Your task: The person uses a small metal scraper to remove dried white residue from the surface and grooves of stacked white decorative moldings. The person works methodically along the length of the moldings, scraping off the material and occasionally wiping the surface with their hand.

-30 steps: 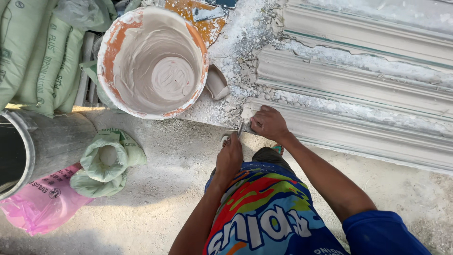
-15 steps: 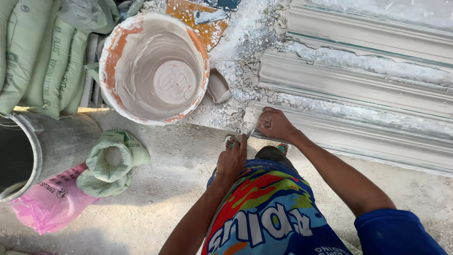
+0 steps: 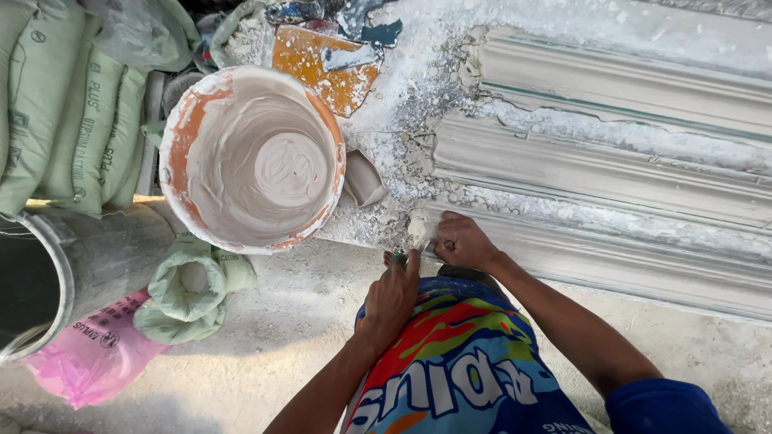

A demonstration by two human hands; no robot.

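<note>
Right beneath hands (image 3: 426, 269) (touching): moulding end (image 3: 420, 229)

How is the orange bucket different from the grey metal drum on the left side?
The orange bucket shows in full from above, its inside coated with pale plaster; the grey metal drum is cut off by the frame edge and looks dark inside. The bucket's rim is smeared white and orange; the drum's rim is bare metal. Both are round and open-topped.
</note>
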